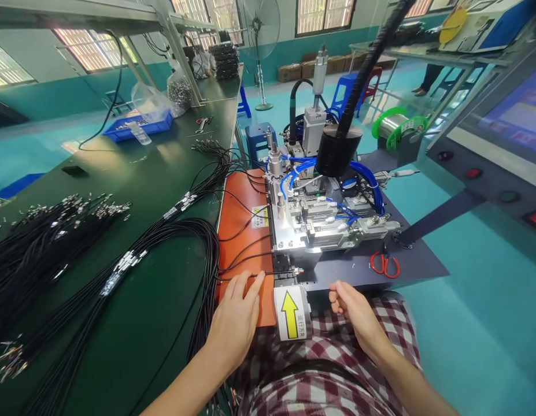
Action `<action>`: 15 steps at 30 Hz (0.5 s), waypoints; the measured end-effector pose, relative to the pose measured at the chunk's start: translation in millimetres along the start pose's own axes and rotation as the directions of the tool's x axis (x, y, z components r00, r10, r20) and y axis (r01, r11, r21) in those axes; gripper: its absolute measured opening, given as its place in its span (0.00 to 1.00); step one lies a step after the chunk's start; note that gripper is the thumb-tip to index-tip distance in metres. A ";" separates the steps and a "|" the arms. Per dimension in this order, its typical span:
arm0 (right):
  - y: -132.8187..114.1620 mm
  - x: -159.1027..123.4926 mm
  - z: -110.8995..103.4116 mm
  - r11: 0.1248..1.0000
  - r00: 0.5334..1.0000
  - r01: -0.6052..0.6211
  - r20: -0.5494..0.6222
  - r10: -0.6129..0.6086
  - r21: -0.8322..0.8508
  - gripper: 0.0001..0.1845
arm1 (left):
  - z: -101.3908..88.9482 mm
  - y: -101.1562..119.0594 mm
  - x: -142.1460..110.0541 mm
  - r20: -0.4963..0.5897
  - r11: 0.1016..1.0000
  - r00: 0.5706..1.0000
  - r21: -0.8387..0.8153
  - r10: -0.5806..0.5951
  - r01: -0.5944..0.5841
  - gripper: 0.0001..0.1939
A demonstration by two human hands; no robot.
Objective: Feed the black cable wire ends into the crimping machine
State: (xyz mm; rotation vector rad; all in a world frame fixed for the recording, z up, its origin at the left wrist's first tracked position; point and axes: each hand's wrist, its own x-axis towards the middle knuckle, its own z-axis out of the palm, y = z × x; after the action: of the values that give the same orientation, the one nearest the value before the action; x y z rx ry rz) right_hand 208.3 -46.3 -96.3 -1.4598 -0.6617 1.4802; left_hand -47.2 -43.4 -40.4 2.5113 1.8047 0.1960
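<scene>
My left hand (pixel 236 315) lies on the orange mat (pixel 239 214) at the machine's near edge, its fingertips pinching a thin black cable (pixel 278 273) that runs right to a small metal tip at the machine's front slot. My right hand (pixel 353 312) hovers just right of the white block with a yellow arrow label (pixel 290 313), fingers loosely curled with nothing visible in them. Behind both stands the metal machine (pixel 324 214) with blue air hoses. A large bundle of black cables (pixel 163 248) loops across the green bench to my left hand.
Red-handled scissors (pixel 384 264) lie on the dark base plate right of the machine. More black cables (pixel 42 237) lie heaped at far left. A blue tray (pixel 140 126) and bags sit further back. A control panel with buttons (pixel 502 196) stands at right. A solder spool (pixel 395 124) sits behind.
</scene>
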 end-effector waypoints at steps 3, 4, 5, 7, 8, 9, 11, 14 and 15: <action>-1.2 0.0 0.2 1.000 1.000 0.000 -0.008 0.000 -0.001 0.26 | -0.7 -0.5 0.7 0.001 1.000 1.000 -0.017 0.010 -0.010 0.24; -1.6 -0.3 0.2 1.000 1.000 0.001 -0.012 -0.001 0.002 0.27 | -0.7 -0.6 0.8 0.004 1.000 1.000 -0.020 0.014 -0.014 0.24; -1.9 -0.8 0.1 1.000 1.000 0.002 -0.014 -0.002 0.007 0.27 | -0.6 -0.7 1.4 0.005 1.000 1.000 -0.023 0.017 -0.016 0.24; -2.5 -2.5 -0.5 1.000 1.000 0.009 -0.017 -0.008 0.014 0.28 | -0.4 -1.5 5.6 -0.006 0.999 1.000 -0.040 0.015 -0.015 0.24; -3.1 -3.7 -1.0 1.000 1.000 0.014 -0.019 -0.013 0.012 0.28 | -0.3 -2.4 9.8 -0.018 0.998 1.000 -0.054 0.014 -0.015 0.23; -3.8 -5.2 -1.4 1.000 1.000 0.020 -0.019 -0.020 0.008 0.27 | -0.2 -3.5 15.5 -0.031 0.997 0.999 -0.070 0.014 -0.016 0.23; -6.1 -8.5 -2.1 0.999 0.999 0.034 -0.018 -0.034 0.001 0.26 | -0.5 -6.2 30.2 -0.053 0.994 0.998 -0.100 0.026 -0.032 0.22; -9.7 -14.2 -4.0 0.998 0.998 0.063 -0.008 -0.063 0.001 0.24 | -3.8 -9.7 51.1 -0.054 0.989 0.997 -0.132 0.055 -0.062 0.21; -10.7 -16.5 -5.3 0.997 0.997 0.073 -0.006 -0.073 -0.001 0.23 | -6.9 -10.9 55.1 -0.049 0.987 0.997 -0.143 0.065 -0.072 0.21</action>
State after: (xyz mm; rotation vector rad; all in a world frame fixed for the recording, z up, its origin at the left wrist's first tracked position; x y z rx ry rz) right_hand 213.8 -57.3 -80.1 -1.4251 -0.7051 1.4190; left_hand -41.1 11.9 -30.4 2.4885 1.6545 0.3733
